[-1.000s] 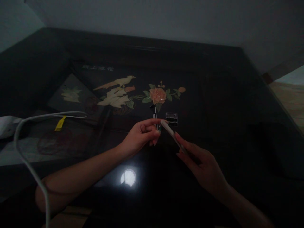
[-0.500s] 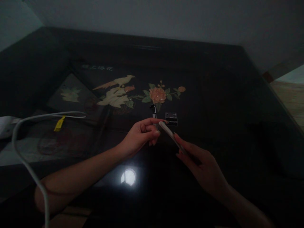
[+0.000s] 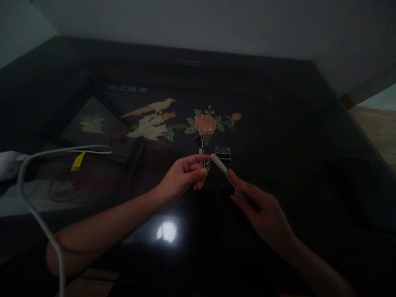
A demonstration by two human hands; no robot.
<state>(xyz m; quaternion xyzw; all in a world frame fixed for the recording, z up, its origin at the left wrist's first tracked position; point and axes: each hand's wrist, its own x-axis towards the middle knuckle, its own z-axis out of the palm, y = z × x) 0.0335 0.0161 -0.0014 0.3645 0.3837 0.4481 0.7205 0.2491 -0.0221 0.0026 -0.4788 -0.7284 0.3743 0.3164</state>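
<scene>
Fingers of our left hand [image 3: 185, 175] pinch a small green-tipped piece [image 3: 208, 165]; our right hand [image 3: 262, 214] grips the pale stick [image 3: 223, 171], tip touching it, just below the clear case [image 3: 223, 154]. Filing stage, we reckon; next wants steady strokes.

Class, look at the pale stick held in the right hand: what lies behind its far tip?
Behind the pale stick sits a small clear case on the dark tabletop; its near edge is covered by the stick's tip.

The glossy black lacquered desk [image 3: 278, 123] carries an inlaid pattern: a cream bird [image 3: 150, 119] and a peach flower with green leaves [image 3: 206, 123]. The slim nail file [image 3: 224, 173] is whitish. The looping cable [image 3: 37, 198] is white, bearing a yellow tag [image 3: 78, 161].
</scene>
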